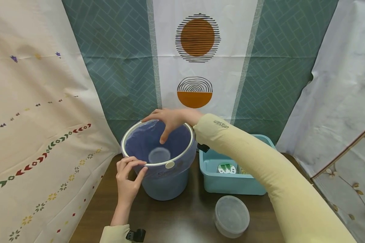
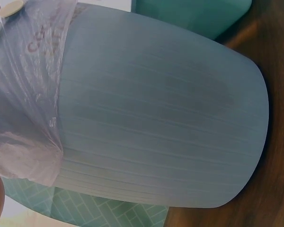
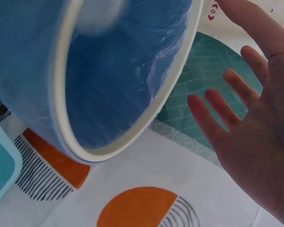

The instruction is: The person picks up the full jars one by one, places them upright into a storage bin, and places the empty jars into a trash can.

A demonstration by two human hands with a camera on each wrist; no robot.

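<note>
A blue trash can (image 1: 165,187) with a white rim ring and a thin plastic bag (image 2: 26,104) folded over its edge stands on the table. My left hand (image 1: 127,182) pinches the near left part of the rim, thumb outside. Over the can's mouth reaches my right hand (image 1: 170,121), its thumb pointing down. The right wrist view shows that hand's fingers spread, apart from the rim and holding nothing. A round, whitish translucent thing (image 1: 159,155) lies inside the can; its kind is unclear.
To the right stands a light blue plastic basin (image 1: 234,184), partly hidden by my right sleeve, with a green-and-white round item (image 1: 226,168) inside. A round clear plastic container (image 1: 232,216) sits in front of it. Patterned cloths (image 1: 121,67) hang behind and at both sides.
</note>
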